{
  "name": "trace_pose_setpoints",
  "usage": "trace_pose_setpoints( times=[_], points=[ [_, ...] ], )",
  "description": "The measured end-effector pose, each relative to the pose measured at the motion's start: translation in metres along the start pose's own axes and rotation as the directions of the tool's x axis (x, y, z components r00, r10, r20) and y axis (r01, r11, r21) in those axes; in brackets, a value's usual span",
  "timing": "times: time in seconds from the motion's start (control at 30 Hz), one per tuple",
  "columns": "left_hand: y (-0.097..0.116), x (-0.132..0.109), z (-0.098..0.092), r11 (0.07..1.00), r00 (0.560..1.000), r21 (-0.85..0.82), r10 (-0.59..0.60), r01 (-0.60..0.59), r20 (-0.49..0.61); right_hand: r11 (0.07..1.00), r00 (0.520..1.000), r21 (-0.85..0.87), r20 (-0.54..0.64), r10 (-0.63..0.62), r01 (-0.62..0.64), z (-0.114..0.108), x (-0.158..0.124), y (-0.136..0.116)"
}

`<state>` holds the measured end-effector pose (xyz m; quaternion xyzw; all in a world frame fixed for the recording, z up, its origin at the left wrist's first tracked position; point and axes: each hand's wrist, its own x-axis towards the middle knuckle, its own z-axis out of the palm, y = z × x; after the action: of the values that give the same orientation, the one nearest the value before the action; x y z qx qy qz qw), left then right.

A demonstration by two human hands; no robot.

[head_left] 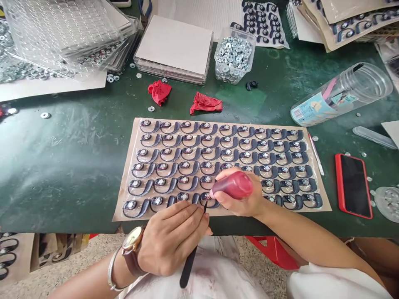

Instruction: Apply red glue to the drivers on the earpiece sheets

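A brown card sheet (166, 214) under clear film lies at the table's front edge, carrying rows of dark curved ear-hook pieces, each with a round silvery part. My right hand (246, 201) is closed around a red squeeze bottle (233, 185), tilted with its pale tip pointing down and left at a piece in the front row. From below, my left hand (176, 236) grips black tweezers (188, 268). Their tip meets that same piece, close to the bottle's nozzle. My left fingers partly cover some front-row pieces.
Behind the sheet lie two crumpled red cloths (159, 91), a tub of metal washers (233, 56) and a card-topped stack of trays (174, 45). At right are a clear plastic jar (343, 95), a white pen (316, 154) and a red-cased phone (354, 185). Clear trays (68, 29) pile up back left.
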<state>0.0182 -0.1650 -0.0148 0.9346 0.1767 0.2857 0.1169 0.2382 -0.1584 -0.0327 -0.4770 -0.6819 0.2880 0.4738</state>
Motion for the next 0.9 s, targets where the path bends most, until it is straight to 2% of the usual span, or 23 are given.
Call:
trace_pose_setpoints(
  times=[0.1,0.23,0.53,0.9],
  points=[
    [0.0016,-0.0016,0.0001,1.000,1.000,-0.008,-0.010,0.010,-0.005,0.994,0.997,-0.078,-0.010,-0.071,0.070,-0.0005,0.0009,-0.0001],
    [0.0021,-0.0005,0.0001,1.000,1.000,-0.019,-0.013,0.013,-0.011,0.991,0.995,-0.094,-0.033,-0.098,0.094,0.0007,0.0013,-0.0003],
    [0.0011,-0.0041,0.0012,0.999,1.000,-0.046,-0.015,0.015,-0.008,1.000,0.996,0.005,-0.088,0.027,-0.026,0.0000,0.0014,0.0001],
    [0.0005,0.0013,-0.0009,0.998,0.999,-0.037,-0.044,0.044,-0.006,0.990,0.991,-0.061,-0.038,0.125,-0.128,-0.0004,0.0036,-0.0014]
  ],
)
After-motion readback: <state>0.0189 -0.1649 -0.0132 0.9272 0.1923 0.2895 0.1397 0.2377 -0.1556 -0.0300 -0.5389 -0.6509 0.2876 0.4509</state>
